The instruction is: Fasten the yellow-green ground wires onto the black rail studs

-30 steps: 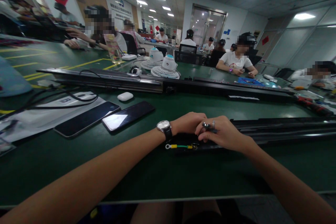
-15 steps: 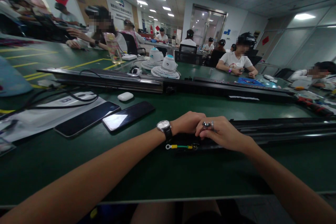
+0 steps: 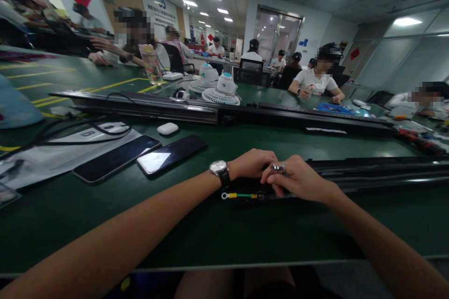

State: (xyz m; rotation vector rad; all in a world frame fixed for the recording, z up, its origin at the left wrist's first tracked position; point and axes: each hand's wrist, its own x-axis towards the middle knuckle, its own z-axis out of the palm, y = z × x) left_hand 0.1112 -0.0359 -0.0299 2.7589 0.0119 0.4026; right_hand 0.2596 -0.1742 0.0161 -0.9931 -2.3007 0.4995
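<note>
Both of my hands meet over the left end of a long black rail [image 3: 372, 175] lying on the green table. My left hand [image 3: 253, 162], with a watch on its wrist, is closed, its fingertips hidden behind the right hand. My right hand [image 3: 298, 178], wearing rings, has its fingers curled down at the rail's end, with a fingertip showing below. What the fingers pinch is hidden. A short green wire with a ring terminal [image 3: 242, 195] sticks out to the left from the rail's end, just below my hands.
Two phones [image 3: 171, 154] and a white earbud case [image 3: 167, 129] lie to the left, near a plastic bag [image 3: 70, 152] with black cables. A second long rail [image 3: 147, 108] crosses the table farther back. White fans [image 3: 224, 89] stand behind it. Co-workers sit around the table.
My right hand's fingers have shifted slightly, and a fingertip now shows below it. Both arms have stayed nearly in place. The co-worker across on the right has moved a hand.
</note>
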